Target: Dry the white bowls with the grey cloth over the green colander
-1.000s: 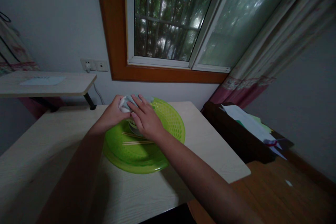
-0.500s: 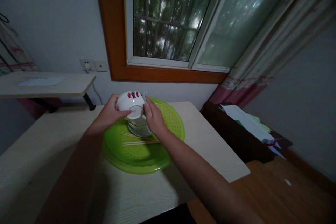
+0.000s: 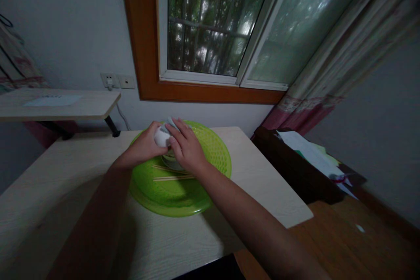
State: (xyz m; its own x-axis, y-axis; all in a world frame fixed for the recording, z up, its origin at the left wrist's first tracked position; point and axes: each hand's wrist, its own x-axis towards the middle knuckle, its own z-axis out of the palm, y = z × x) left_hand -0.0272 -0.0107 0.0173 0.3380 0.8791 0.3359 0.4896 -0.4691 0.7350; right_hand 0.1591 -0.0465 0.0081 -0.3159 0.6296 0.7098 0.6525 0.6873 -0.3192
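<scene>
A white bowl [image 3: 162,138] is gripped at its side by my left hand [image 3: 146,144], above a round green tray [image 3: 173,211]. My right hand [image 3: 188,148] presses a pale grey-blue cloth [image 3: 170,122] against the bowl, its fingers lying over the cloth and covering much of the bowl. Beneath the hands, more stacked bowls [image 3: 171,162] stand on the tray, partly hidden. Wooden chopsticks [image 3: 169,178] lie in front of the stack on the tray.
The tray rests on a light wooden table [image 3: 164,245]. To the left is a raised shelf [image 3: 88,100] with a paper on it. Behind are a wall socket [image 3: 110,80] and a window with an orange-brown frame [image 3: 210,93]. Papers [image 3: 305,151] lie on dark furniture at right.
My right hand has moved left, over the bowl, with the cloth. The bowl has turned in my left hand, and its red and dark print and its base no longer show.
</scene>
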